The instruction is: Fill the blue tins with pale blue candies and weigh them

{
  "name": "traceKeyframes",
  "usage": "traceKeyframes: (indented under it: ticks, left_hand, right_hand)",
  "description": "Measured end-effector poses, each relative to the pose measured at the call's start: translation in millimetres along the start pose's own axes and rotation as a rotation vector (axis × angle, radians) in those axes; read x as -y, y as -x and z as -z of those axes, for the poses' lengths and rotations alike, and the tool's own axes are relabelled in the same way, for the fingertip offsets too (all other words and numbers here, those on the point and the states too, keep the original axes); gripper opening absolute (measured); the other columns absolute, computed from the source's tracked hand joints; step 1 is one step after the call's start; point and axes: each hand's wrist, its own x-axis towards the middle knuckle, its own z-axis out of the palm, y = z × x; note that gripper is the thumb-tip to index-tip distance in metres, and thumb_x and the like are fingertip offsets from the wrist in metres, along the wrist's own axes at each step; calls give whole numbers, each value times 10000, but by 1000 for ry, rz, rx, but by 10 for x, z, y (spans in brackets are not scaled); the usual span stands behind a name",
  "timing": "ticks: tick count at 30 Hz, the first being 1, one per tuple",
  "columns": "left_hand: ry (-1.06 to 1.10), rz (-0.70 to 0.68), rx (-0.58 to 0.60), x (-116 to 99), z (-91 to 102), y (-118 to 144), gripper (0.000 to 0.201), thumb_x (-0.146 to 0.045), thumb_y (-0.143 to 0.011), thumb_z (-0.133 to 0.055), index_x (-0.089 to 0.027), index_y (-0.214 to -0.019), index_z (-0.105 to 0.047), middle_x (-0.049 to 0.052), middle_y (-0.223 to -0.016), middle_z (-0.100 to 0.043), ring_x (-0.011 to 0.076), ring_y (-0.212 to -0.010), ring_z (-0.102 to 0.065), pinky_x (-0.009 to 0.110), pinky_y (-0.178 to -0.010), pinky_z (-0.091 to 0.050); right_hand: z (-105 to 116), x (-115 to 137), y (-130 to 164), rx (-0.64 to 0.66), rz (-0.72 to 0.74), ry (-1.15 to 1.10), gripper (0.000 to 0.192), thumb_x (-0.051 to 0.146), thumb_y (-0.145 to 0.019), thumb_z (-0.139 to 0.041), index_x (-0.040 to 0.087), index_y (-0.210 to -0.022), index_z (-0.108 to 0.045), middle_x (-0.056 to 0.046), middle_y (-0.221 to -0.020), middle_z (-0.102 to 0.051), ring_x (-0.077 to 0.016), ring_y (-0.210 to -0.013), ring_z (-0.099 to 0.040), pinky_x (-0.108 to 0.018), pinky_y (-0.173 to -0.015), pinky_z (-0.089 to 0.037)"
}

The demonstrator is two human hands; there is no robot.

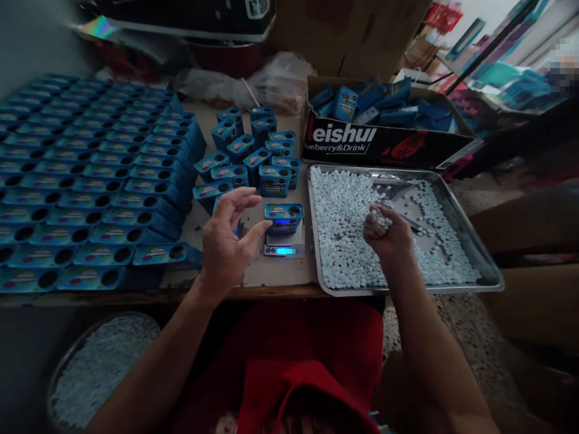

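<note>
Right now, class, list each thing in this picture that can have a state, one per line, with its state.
Left hand: open, fingers spread, beside the scale, holding nothing.
Right hand: closed in a fist over the tablets.
Tin on scale: upright, round top hole open.
Scale: switched on, display lit blue.
Metal tray: partly covered with pale tablets.
Cardboard box: open, holding blue packs.

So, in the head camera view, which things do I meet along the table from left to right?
Rows of open blue boxes → open left hand → blue box on small digital scale → right hand closed on pale tablets → bare part of metal tray.
</note>
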Motion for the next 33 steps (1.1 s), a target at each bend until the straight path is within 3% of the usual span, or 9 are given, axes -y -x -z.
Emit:
traceKeyframes:
  ticks: [5, 10, 13, 18, 22, 24, 26, 29, 33]
  left_hand:
    - [-42, -49, -39, -73, -52, -56, 443, -224, -889, -734, -228, -1298, -562, 67, -1301, -650, 213, -1247, -649, 437, -1156, -525]
    - [-126, -110, -101, -120, -23, -74, 378, -216, -903, -726, -220, -1257, -597, 59, -1270, -655, 213, -1253, -636, 429, -1165, -512]
    - [-188, -146, -99, -109, 15, -110, 370, -213, -894, -746, -217, -1245, -627, 60, -1245, -674, 223, -1235, -638, 433, -1164, -503]
    - [-262, -154, -54, -69, 26, -160, 354, -215, -890, -745, -238, -1229, -645, 47, -1239, -680, 223, -1215, -647, 413, -1132, -522]
    - [-325, -183, -7, -74, 5, -184, 341, -221, -884, -755, -217, -1209, -654, 51, -1200, -696, 226, -1171, -662, 401, -1088, -543]
    - [-356, -193, 18, -72, 1, -191, 342, -216, -880, -758, -211, -1206, -654, 57, -1192, -702, 234, -1168, -661, 404, -1073, -549]
    - [-363, -190, 37, -59, 0, -188, 359, -213, -879, -756, -209, -1220, -646, 63, -1206, -699, 238, -1173, -659, 405, -1067, -552]
    - [-338, -178, 63, -25, 3, -166, 391, -237, -885, -752, -213, -1255, -627, 69, -1240, -686, 237, -1183, -656, 403, -1062, -558]
    - [-321, -150, 85, 22, 26, -122, 395, -293, -902, -739, -221, -1271, -618, 79, -1258, -674, 250, -1199, -652, 423, -1060, -561]
  right_hand:
    - [-82, 208, -198, -48, 25, -376, 266, 505, -862, -616, 266, -845, -501, 25, -737, -529, -99, -486, -198, -265, -437, -242]
    - [-248, 278, -417, -138, -41, -645, 310, 385, -779, -807, 237, -847, -543, 86, -607, -451, -46, -447, -238, -169, -393, -230]
    - [-321, 294, -406, -169, -43, -492, 370, 427, -714, -872, 207, -862, -612, 76, -581, -490, -33, -444, -315, -149, -388, -217]
    - [-264, 323, -245, 4, -36, -97, 398, 480, -688, -870, 180, -845, -660, 48, -591, -533, -42, -461, -363, -185, -425, -203]
    - [-135, 375, -141, 141, 3, 488, 370, 500, -780, -789, 194, -983, -742, 11, -640, -598, -117, -558, -502, -245, -525, -346]
    - [-97, 411, -111, 171, 41, 783, 413, 469, -750, -818, 229, -1081, -759, -13, -736, -668, -159, -641, -576, -283, -595, -399]
    - [-78, 447, -103, 196, 63, 965, 387, 400, -716, -838, 240, -1061, -770, -25, -785, -696, -178, -681, -602, -304, -639, -414]
    - [-88, 521, -135, 229, 94, 966, 173, 339, -790, -737, 207, -897, -770, -29, -758, -695, -172, -682, -596, -310, -659, -412]
    - [-305, 747, -189, 238, 136, 650, 233, 402, -854, -678, 179, -880, -740, -20, -727, -670, -155, -659, -559, -293, -626, -403]
